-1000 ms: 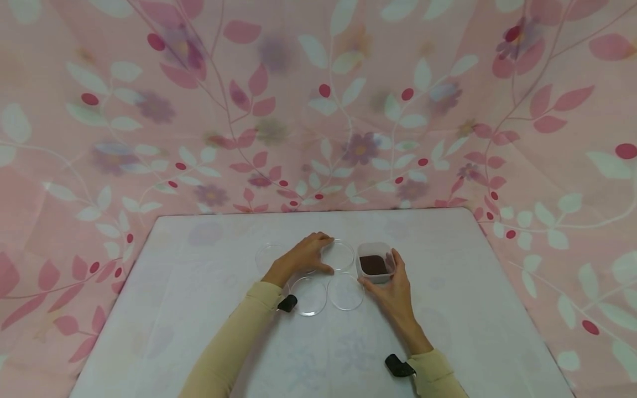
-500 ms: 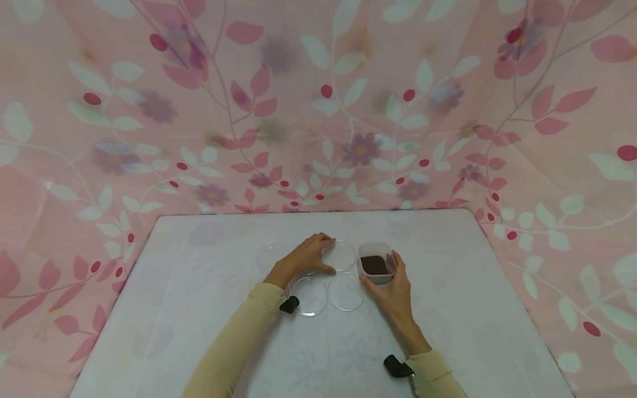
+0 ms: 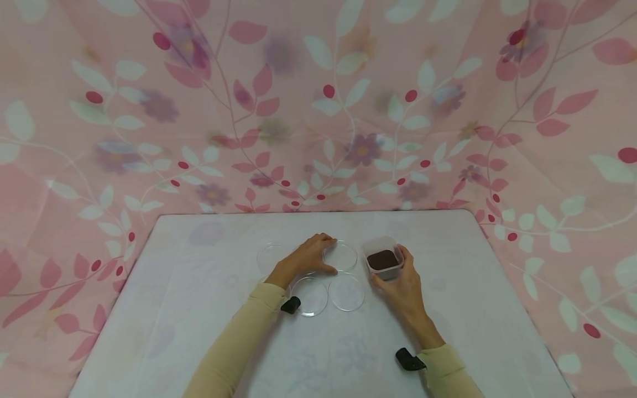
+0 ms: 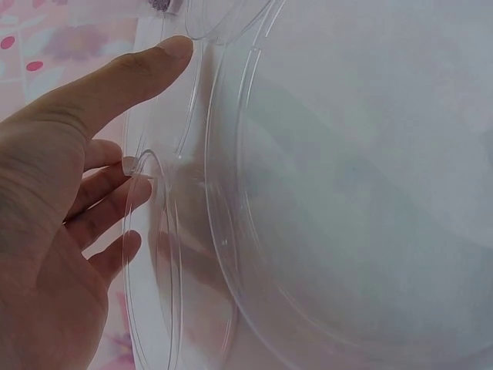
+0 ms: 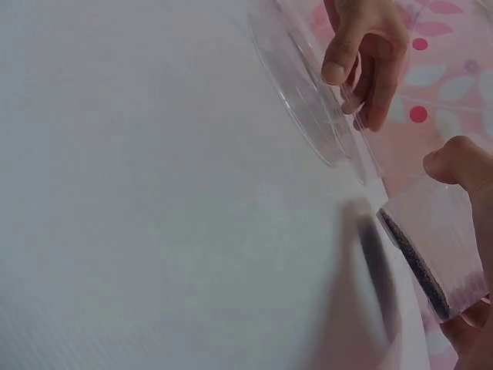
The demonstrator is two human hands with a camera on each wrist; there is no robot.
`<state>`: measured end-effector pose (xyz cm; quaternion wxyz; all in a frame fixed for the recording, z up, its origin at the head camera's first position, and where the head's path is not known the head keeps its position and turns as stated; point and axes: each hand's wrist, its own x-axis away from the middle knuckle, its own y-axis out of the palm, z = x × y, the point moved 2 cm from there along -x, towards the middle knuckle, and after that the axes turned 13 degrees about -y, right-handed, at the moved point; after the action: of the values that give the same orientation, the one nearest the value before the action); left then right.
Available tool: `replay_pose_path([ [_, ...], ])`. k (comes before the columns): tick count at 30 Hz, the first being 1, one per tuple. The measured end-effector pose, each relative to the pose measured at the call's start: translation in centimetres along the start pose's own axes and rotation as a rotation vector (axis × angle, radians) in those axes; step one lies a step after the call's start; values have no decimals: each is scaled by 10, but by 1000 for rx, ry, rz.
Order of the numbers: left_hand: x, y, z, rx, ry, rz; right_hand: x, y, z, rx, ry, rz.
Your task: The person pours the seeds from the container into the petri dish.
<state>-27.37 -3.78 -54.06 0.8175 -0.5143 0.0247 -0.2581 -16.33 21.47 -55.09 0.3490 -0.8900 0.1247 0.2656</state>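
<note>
In the head view, my right hand (image 3: 408,284) grips a translucent square plastic container (image 3: 391,272) by its right side. Dark granular material (image 3: 382,259) fills its bottom. The right wrist view shows this container (image 5: 443,231) slightly raised, with a shadow on the tabletop. My left hand (image 3: 309,255) spans the left edge of a clear petri dish (image 3: 356,260) in the back row, thumb at the near side and fingers at the far side. In the left wrist view, the left hand (image 4: 46,223) has its thumb and fingers around the clear rims, which overlap; exact contact is hard to see.
More clear petri dishes stand close together: one at front right (image 3: 346,310), one at front middle (image 3: 309,315) and one at back left (image 3: 271,244). The left arm partly covers others. A white cloth (image 3: 209,260) covers the table; a pink floral curtain (image 3: 298,110) hangs behind.
My right hand has shifted right with the container, lifting and tilting it a little away from the dishes. The left hand has stayed at the same petri dish.
</note>
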Motion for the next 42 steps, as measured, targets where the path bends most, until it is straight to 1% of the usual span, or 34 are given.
replay_pose_path([
  [7, 1, 0, 4, 25, -36, -28, -18, -14, 5, 92, -179, -33],
  [9, 1, 0, 4, 30, -37, -28, -22, -17, 5, 110, -221, -46],
  [15, -1, 3, 6, 22, 7, 5, -35, -23, 5, 144, -337, -79],
  [18, -2, 4, 7, 27, 13, 10, -41, -25, 3, 161, -391, -107],
  [20, -2, 5, 8, 28, 5, 5, -45, -26, 0, 170, -408, -137],
  [23, -1, 5, 11, 39, -15, -8, -52, -28, -4, 186, -408, -190],
  [26, -1, 6, 13, 39, -32, -15, -58, -31, -10, 203, -423, -224],
  [29, -1, 6, 14, 42, -26, -11, -63, -33, -14, 223, -453, -248],
  [32, -1, 7, 14, 46, -6, 2, -67, -33, -15, 237, -482, -277],
  [36, -2, 8, 15, 48, 4, 12, -72, -33, -17, 262, -492, -344],
  [42, -1, 8, 18, 36, -1, 15, -76, -29, -21, 319, -500, -437],
])
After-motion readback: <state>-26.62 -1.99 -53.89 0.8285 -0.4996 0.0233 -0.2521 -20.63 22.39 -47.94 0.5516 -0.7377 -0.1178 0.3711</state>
